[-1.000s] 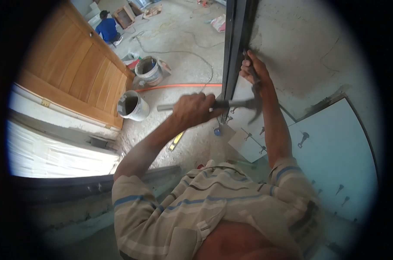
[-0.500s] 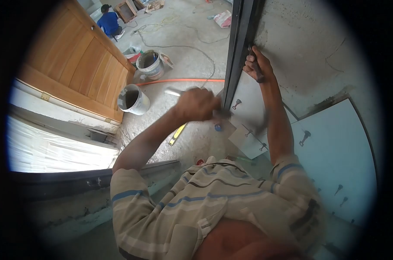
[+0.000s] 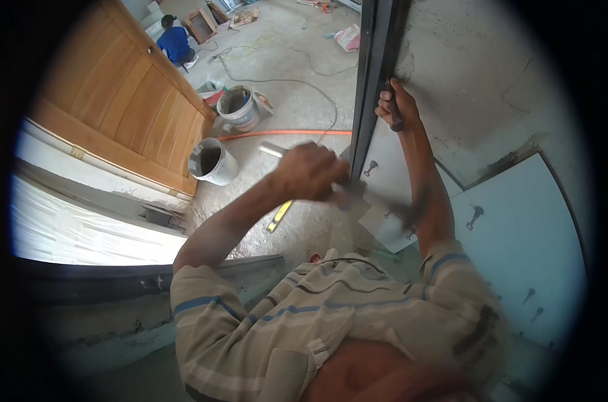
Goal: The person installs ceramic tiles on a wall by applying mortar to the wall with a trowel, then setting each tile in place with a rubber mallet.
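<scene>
"What fills most of the view?"

"The striped shirt [image 3: 331, 301] at the bottom, then the wooden door [image 3: 123, 100] at upper left and the large pale tile [image 3: 518, 234] at right, dotted with small dark clips [image 3: 475, 218]."

"And between them?"

"A dark frame [image 3: 374, 67] runs down from the top edge to beside the hands. Two buckets, a far one [image 3: 238, 110] and a near one [image 3: 212, 162], sit on the rough floor [image 3: 284, 110] by the door, with an orange hose [image 3: 284, 133] near them. Farther back, a person in blue [image 3: 174, 43] is crouching."

"How is the left hand [image 3: 311, 172] set?"

"Its grip is narrow, fingers curled right around the handle of a hammer [image 3: 272, 149]. The light butt end sticks out at the left; the head end is a blur to the right, seen over the right forearm. Whether it touches anything there, I can't tell."

"The right hand [image 3: 399, 107]?"

"Closed too, around a slim dark tool [image 3: 396, 119], just beside the frame. One end pokes out below the fist. The other end points up by the frame, but I can't tell if it touches."

"Anything smaller?"

"A yellow level [image 3: 279, 216] on the floor, below the left hand in view."
</scene>
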Available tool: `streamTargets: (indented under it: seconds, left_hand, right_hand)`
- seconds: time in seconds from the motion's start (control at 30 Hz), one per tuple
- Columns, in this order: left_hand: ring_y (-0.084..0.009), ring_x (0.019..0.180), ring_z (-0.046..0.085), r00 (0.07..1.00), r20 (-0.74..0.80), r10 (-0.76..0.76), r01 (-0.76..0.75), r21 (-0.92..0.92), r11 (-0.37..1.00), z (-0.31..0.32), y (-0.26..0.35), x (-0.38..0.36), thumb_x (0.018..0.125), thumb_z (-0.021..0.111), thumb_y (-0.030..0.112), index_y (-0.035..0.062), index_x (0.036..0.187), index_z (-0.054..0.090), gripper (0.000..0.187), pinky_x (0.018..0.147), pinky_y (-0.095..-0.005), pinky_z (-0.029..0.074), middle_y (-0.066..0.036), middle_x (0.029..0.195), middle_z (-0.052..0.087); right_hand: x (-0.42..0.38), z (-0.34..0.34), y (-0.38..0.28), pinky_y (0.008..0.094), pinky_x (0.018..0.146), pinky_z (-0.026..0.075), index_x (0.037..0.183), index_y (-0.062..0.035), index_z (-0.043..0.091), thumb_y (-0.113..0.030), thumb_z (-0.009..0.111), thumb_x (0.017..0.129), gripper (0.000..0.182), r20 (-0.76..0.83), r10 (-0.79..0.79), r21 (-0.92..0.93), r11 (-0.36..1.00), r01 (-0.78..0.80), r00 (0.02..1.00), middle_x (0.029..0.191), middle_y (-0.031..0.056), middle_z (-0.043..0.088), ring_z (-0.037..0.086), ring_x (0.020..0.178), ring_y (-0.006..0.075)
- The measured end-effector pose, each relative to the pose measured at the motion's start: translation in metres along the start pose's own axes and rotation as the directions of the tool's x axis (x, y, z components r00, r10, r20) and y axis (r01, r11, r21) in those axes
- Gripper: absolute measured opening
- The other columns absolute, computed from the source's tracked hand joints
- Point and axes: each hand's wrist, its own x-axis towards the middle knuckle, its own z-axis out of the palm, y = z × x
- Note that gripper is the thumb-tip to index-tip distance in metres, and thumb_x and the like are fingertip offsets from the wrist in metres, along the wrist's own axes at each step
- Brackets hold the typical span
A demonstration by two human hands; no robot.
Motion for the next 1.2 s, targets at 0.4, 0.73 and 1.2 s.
streamTargets:
  seconds: [0.4, 0.73, 1.2]
  left_hand:
    - [-0.0186, 0.045, 0.050, 0.972, -0.106, 0.211, -0.217, -0.040, 0.975, 0.008, -0.019, 0.000, 0.073, 0.072, 0.051, 0.0128, 0.065, 0.054, 0.043, 0.048, -0.0345, 0.042, 0.000, 0.054, 0.046]
    - [-0.0181, 0.041, 0.047, 0.994, 0.066, -0.083, 0.080, 0.053, 0.995, 0.019, 0.001, -0.025, 0.069, 0.077, 0.053, 0.0114, 0.065, 0.054, 0.047, 0.049, -0.0331, 0.042, 0.000, 0.049, 0.044]
    - [-0.0175, 0.048, 0.051, 0.996, 0.018, -0.086, 0.087, -0.036, 0.996, 0.010, 0.012, -0.005, 0.075, 0.073, 0.046, 0.0111, 0.076, 0.052, 0.041, 0.051, -0.0334, 0.043, -0.001, 0.057, 0.049]
  right_hand:
    - [0.002, 0.002, -0.003, 0.0264, 0.038, 0.026, 0.096, -0.0177, 0.042, -0.037, 0.043, 0.102, 0.021, -0.108, 0.052, 0.036, 0.998, -0.048, 0.993, 0.056, -0.0016, 0.045, 0.035, 0.039, 0.0096]
    - [-0.016, -0.004, -0.007, 0.0271, 0.045, 0.025, 0.091, -0.0179, 0.051, -0.034, 0.049, 0.100, 0.019, 0.045, 0.042, 0.057, 0.997, -0.045, 0.998, 0.056, -0.0026, 0.048, 0.034, 0.042, 0.0083]
    - [-0.010, 0.003, -0.016, 0.0286, 0.045, 0.024, 0.091, -0.0156, 0.048, -0.031, 0.049, 0.100, 0.018, 0.033, 0.053, 0.050, 0.997, -0.055, 0.998, 0.055, -0.0021, 0.046, 0.032, 0.042, 0.0092]
